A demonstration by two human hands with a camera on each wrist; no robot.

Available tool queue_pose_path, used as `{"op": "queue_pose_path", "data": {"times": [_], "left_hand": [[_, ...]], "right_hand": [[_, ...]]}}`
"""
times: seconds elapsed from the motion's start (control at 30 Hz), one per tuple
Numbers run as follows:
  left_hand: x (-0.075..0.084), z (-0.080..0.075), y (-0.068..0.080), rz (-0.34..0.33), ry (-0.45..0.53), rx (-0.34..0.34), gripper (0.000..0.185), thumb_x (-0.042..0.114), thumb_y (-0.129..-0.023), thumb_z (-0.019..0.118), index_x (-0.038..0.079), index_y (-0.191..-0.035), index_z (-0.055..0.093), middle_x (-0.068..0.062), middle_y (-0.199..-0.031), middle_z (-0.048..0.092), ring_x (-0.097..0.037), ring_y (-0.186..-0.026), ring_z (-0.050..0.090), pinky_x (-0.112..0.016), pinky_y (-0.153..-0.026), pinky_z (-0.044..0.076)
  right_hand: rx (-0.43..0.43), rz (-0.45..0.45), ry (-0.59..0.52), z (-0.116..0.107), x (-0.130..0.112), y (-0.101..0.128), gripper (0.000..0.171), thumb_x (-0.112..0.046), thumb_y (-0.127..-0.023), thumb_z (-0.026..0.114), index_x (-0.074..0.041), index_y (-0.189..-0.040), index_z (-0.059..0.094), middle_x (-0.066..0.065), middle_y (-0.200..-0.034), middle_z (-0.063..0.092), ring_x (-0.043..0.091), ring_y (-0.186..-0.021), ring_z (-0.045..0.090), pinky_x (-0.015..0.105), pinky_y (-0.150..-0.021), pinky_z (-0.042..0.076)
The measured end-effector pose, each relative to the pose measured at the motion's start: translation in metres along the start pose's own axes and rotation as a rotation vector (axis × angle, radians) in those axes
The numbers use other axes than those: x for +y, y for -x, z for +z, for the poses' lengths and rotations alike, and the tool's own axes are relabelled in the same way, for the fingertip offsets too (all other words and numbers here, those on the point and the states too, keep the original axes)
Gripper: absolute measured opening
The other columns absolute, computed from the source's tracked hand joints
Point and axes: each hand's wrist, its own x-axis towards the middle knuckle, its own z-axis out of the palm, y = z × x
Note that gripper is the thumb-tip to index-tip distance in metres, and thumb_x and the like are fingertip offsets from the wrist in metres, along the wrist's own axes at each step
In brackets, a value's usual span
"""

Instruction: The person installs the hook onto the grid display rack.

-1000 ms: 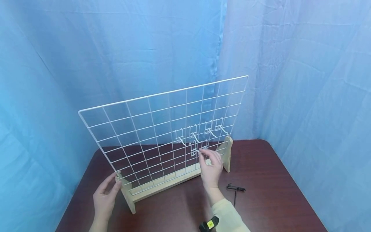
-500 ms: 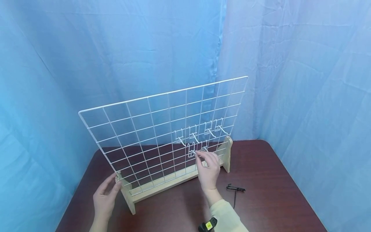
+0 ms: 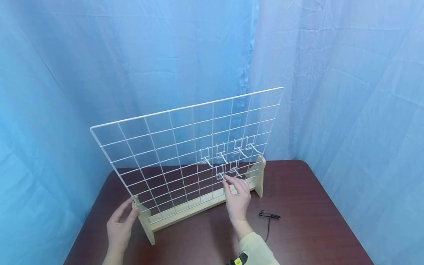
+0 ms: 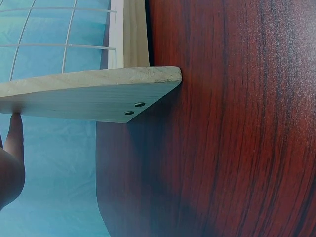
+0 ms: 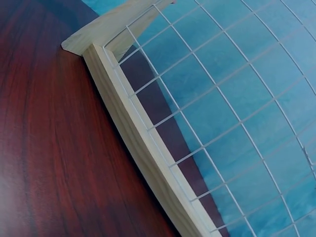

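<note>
A white wire grid panel (image 3: pixel 169 110) stands upright in a pale wooden stand (image 3: pixel 185 215), leaning back a little. On the left, my left hand (image 3: pixel 119 226) holds the upper end of the stand's side piece between thumb and fingers. One finger (image 4: pixel 16 136) shows against that piece's outer face in the left wrist view. My right hand (image 3: pixel 237 200) pinches the prong end of a white wire hook (image 3: pixel 220 175) on the lower right part of the grid. Beside it hangs another white hook (image 3: pixel 235 170). The right wrist view shows neither the hand nor this hook.
Above these two, several more white hooks (image 3: pixel 206 159) hang in a row. A black hook-like metal piece (image 3: pixel 269 215) lies on the dark red-brown table (image 3: pixel 314 221), right of my right forearm. Blue curtains (image 3: pixel 149 55) surround the table's back and sides.
The right hand and its hook have shifted slightly left, then a little down. The neighbouring hook shows more fully now. My left hand and the stand have stayed put.
</note>
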Motion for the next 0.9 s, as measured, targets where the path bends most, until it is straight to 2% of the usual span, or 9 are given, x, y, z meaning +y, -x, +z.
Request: {"op": "queue_pose_path", "data": {"times": [0.17,0.4,0.7,0.9], "left_hand": [[0.0,0.0,0.0,-0.002,0.0,-0.004,0.035,-0.003,-0.089,0.071,-0.003,-0.124,0.064,0.028,-0.11,0.064,0.006,-0.102,0.06,-0.01,-0.083,0.053],[0.0,0.0,0.001,-0.002,0.02,-0.008,0.036,-0.003,-0.09,0.07,-0.002,-0.125,0.064,0.024,-0.112,0.065,0.003,-0.101,0.062,-0.011,-0.082,0.054],[0.001,-0.001,0.001,0.006,0.065,-0.017,0.036,-0.006,-0.09,0.069,-0.003,-0.125,0.064,0.02,-0.112,0.067,0.002,-0.099,0.064,-0.013,-0.082,0.055],[0.003,0.0,0.001,0.0,0.103,-0.013,0.035,-0.009,-0.088,0.069,-0.003,-0.123,0.065,0.018,-0.111,0.069,0.0,-0.099,0.064,-0.014,-0.082,0.055]], "right_hand": [[0.004,0.085,-0.003,-0.003,0.0,0.006,0.023,0.007,-0.074,0.083,-0.005,-0.094,0.079,0.008,-0.088,0.074,0.028,-0.086,0.062,0.026,-0.104,0.04],[-0.008,0.115,-0.012,-0.012,0.004,0.015,0.024,0.006,-0.076,0.082,-0.006,-0.096,0.078,0.007,-0.09,0.074,0.03,-0.09,0.061,0.02,-0.086,0.045],[-0.032,0.183,0.073,-0.036,0.018,0.03,0.02,0.004,-0.077,0.082,-0.007,-0.094,0.077,0.003,-0.089,0.074,0.021,-0.089,0.059,0.018,-0.08,0.044],[-0.039,0.187,0.131,-0.056,0.036,0.042,0.021,0.005,-0.076,0.083,-0.005,-0.093,0.077,0.004,-0.09,0.074,0.023,-0.089,0.06,0.017,-0.081,0.043]]}}
